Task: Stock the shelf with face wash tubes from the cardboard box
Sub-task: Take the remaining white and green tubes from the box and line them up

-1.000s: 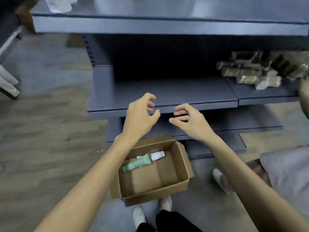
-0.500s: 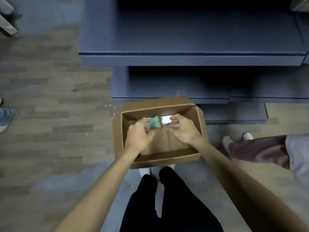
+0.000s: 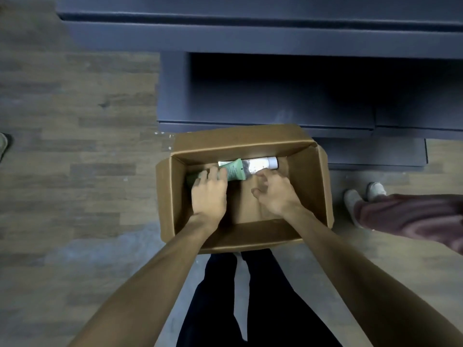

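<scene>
An open cardboard box sits on the floor in front of the dark blue shelf. Two face wash tubes lie along its far wall: a green tube and a white tube with a white cap. My left hand is inside the box with its fingers curled over the green tube's left part. My right hand hovers just in front of the white tube, fingers spread, fingertips near or on it.
The shelf's lower tiers rise right behind the box. Another person's legs and pale shoes stand close to the box on the right. A shoe tip shows at the left edge. My dark trousers are below.
My hands dropped from in front of the shelf into the box. The view tilted downward. My left hand has closed over the green tube and my right has shifted slightly back from the white one.
</scene>
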The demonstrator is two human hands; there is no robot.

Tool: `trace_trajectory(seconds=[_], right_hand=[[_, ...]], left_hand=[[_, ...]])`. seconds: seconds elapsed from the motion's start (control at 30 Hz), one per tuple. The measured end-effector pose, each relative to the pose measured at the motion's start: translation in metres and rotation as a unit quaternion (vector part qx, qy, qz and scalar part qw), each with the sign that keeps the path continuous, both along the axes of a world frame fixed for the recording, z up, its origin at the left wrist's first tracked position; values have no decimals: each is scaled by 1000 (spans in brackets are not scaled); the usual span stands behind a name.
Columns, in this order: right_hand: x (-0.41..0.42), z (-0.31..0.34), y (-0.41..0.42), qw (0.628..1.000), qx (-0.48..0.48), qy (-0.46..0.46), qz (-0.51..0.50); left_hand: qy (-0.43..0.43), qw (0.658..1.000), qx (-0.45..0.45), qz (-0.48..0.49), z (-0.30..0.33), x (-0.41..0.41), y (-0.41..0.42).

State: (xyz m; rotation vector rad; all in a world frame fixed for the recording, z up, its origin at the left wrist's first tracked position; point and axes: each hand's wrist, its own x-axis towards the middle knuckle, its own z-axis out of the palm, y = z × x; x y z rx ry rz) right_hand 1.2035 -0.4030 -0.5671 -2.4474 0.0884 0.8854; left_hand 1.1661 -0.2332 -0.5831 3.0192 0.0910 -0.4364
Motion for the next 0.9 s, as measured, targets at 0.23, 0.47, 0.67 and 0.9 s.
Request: trace_trajectory(seconds=[0.23, 0.47, 0.67, 0.9], right_hand=[[-2, -19, -3, 999, 24, -8, -22], [13, -18, 0, 999, 4, -50, -5], [20, -22, 8, 991, -56, -103, 63], [20, -51, 8, 954, -118, -209, 180]], left_hand=[[-2, 993, 66, -93, -33, 22, 1], [-31, 994, 68, -86, -40, 18, 11], [-49, 996, 60, -46, -38, 18, 12], [-96, 995, 11, 35, -39, 15, 9]])
